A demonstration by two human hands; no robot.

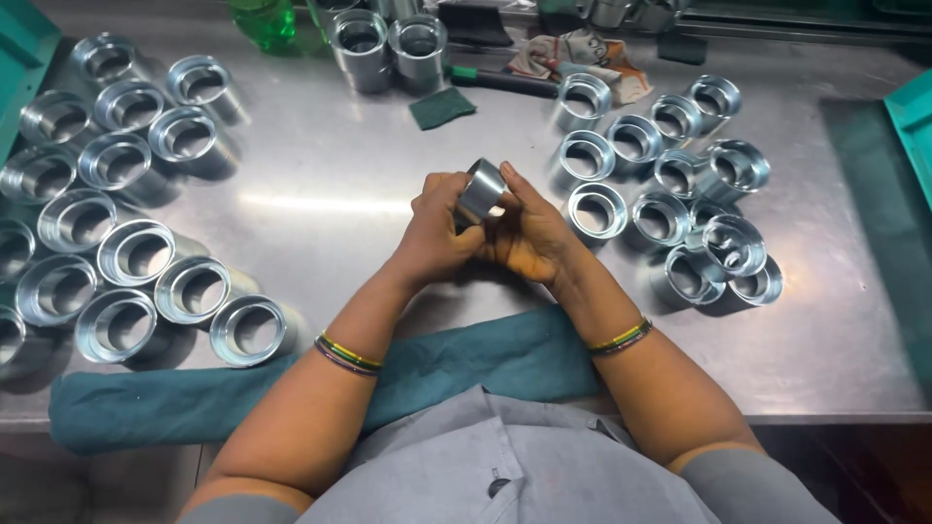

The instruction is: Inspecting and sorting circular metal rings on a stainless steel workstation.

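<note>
nearest the camera, a grey shirt is filling the bottom of the view, and both forearms are reaching forward over a folded teal cloth that is lying along the front edge of the steel surface. coloured bangles are sitting on the left wrist and a matching set on the right.

just past the cloth, the two hands are meeting above the middle of the surface. the left hand is wrapping around one side of a short metal ring sleeve, its fingers curled tight against the rim, while the right hand is pressing on it from the other side with its fingers closed along the outer wall. the sleeve is being held tilted, lifted clear of the surface, between both palms.

to the left, a cluster of like sleeves is standing upright in close rows, many touching. to the right, another group is sitting more loosely, a few stacked or leaning on each other.

farther back, a small dark green abrasive pad is lying flat, with two taller metal sleeves just behind it. a green bottle is standing at the far edge, and a patterned rag is lying crumpled beside a dark-handled tool. teal trays are showing at both side edges.
</note>
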